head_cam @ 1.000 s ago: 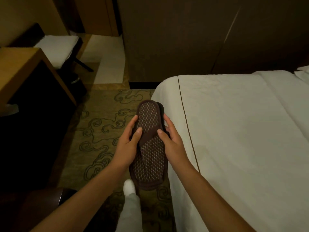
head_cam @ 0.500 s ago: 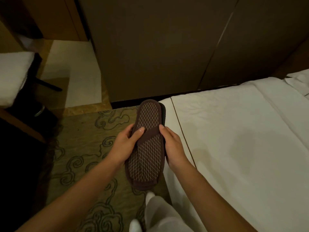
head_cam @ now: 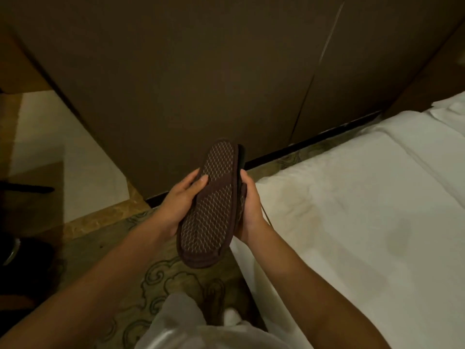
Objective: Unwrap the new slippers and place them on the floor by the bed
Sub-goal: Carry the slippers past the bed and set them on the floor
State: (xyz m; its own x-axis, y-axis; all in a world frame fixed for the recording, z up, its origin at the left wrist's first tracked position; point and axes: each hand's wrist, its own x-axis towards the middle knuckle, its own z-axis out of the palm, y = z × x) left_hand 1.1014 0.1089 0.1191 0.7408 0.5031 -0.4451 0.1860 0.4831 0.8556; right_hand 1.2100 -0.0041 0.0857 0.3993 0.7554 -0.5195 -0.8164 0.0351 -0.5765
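1. The left hand (head_cam: 180, 205) is curling around the left edge of the slippers (head_cam: 210, 205), its grip narrow: the thumb is lying across the patterned sole facing the camera while the other fingers are reaching round to the hidden side.
2. The right hand (head_cam: 250, 210) is gripping the right edge of the same stack, fingers wrapping behind it and the thumb pressing along the rim; this grip is also narrow and holding the slippers.
3. The slippers are being held in the air between the two hands, above the carpet (head_cam: 120, 268) and just beside the near corner of the bed (head_cam: 352, 210), not touching either. They are tilting with the toe end up and away and the heel end down toward the person.
4. The sole facing the camera is dark brown with a pale net-like pattern and a plain brown band crossing its middle. No brand, label or writing can be read on it.
5. Counting: two slippers seem to be stacked together, one fully showing and a second showing only as a dark edge behind the upper right rim. Two hands are in view, and one bed.
6. No wrapping can be made out on the slippers.
7. One foot in a white sock (head_cam: 232, 317) is showing on the carpet below the slippers, beside a pale trouser leg (head_cam: 181, 321).
8. A dark panelled wall (head_cam: 201, 71) is standing behind the hands.
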